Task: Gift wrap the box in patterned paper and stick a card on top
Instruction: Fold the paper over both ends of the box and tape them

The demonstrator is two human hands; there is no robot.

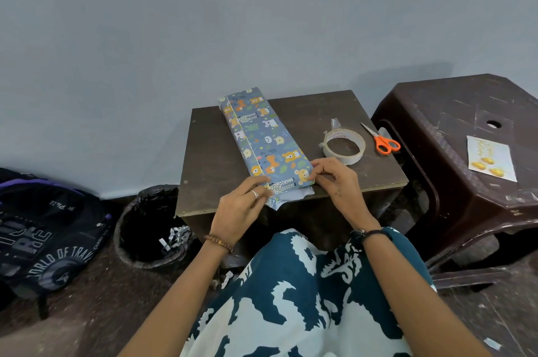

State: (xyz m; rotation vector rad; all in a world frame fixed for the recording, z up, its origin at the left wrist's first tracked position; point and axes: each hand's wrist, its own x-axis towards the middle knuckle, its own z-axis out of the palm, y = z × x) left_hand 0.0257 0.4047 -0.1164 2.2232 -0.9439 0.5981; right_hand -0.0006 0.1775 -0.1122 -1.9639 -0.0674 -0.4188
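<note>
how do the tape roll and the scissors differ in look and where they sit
The tape roll is a pale, translucent ring lying flat; the scissors are slim, with orange handles and metal blades. The tape roll lies nearer the wrapped box; the scissors lie by the table's right edge. Both rest untouched on the table.

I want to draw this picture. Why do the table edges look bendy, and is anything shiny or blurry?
Head view: the wide lens bends the table and stool edges; soft, even light, faint shadows; no strong glare; wrapped box and hands look fairly sharp.
</note>
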